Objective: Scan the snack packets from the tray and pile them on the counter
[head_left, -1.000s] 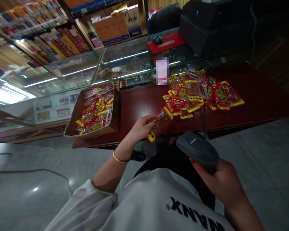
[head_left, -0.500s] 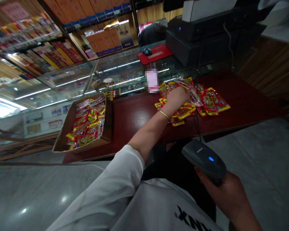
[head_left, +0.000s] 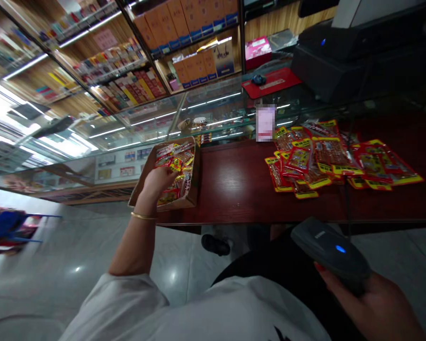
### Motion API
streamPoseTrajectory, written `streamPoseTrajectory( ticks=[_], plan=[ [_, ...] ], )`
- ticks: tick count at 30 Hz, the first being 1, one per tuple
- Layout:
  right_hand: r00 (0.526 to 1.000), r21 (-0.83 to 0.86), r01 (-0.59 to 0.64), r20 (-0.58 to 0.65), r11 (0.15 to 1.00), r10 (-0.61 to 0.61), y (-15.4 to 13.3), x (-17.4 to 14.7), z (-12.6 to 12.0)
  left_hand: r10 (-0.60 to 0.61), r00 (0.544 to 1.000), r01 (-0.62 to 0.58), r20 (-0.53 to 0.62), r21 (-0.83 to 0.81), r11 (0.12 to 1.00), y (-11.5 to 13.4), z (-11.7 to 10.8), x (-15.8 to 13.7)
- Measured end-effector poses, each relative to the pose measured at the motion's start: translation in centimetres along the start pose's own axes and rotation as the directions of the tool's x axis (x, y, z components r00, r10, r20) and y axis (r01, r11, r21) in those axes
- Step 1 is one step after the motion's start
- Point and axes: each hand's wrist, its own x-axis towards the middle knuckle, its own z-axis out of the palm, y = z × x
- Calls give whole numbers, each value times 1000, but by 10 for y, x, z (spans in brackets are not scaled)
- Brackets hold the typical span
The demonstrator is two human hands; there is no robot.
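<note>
Two hands: left hand (head_left: 158, 181) in box (head_left: 146, 171), fingers curled on packets (head_left: 173, 166), grasp unclear; right hand (head_left: 372, 305) grips scanner (head_left: 329, 249).

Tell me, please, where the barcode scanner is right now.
In the head view, the barcode scanner sits at lower right, held in the right hand, below the wooden counter's front edge.

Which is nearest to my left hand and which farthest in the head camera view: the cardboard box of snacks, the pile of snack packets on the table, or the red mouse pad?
1. Cardboard box: the left hand is reaching into it.
2. Pile of snack packets: to the right on the red table.
3. Red mouse pad: farthest, on the glass counter beyond.
</note>
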Motion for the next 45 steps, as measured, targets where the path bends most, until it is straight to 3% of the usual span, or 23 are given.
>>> streamPoseTrajectory(
  ticks=[2, 5, 9, 14, 17, 19, 21, 22, 24, 26, 29, 37, 45],
  plan=[
    [1000, 3, 17, 0, 1000, -17, -4, 0, 4, 11, 998, -14, 67, 42, 999, -12, 12, -3],
    [999, -8, 48, -14, 999, -48, -8, 0, 9, 54, 995, -61, 82, 85, 995, -4, 34, -11],
    [996, -49, 90, 30, 995, -89, -7, 2, 8, -50, 998, 46, 37, 100, 994, 11, 53, -14],
    [988, -25, 149, 31, 988, -148, -2, 4, 0, -163, 986, 162, -33, -35, 986, 7, 42, -19],
    [988, -22, 151, -22, 988, -152, -3, 2, -2, -166, 965, 98, -204, -307, 947, 10, 24, -35],
    [986, -25, 164, -31, 986, -165, -7, 1, -2, -98, 970, -46, -224, -558, 829, 23, 16, -51],
    [982, -30, 183, -27, 983, -184, -11, 2, -3, 92, 993, -121, -81, -764, 633, 44, 17, -67],
    [978, -26, 206, -16, 978, -206, -14, 2, -3, 210, 978, -111, 10, -826, 553, 56, 21, -73],
    [966, -16, 260, 12, 965, -260, -19, 4, -4, 385, 912, -72, 139, -872, 485, 81, 34, -82],
    [948, 1, 316, 43, 949, -315, -26, 5, -6, 452, 872, -70, 191, -863, 500, 99, 48, -87],
    [939, 38, 332, 77, 943, -334, -36, 5, -9, 489, 845, -101, 217, -833, 544, 112, 64, -90],
    [961, -36, 278, 13, 960, -277, -44, 7, -2, 632, 745, -237, 216, -799, 553, 117, 65, -101],
    [948, -49, 319, 12, 946, -319, -38, 14, -1, 592, 779, -192, 206, -820, 539, 123, 67, -102]
  ],
)
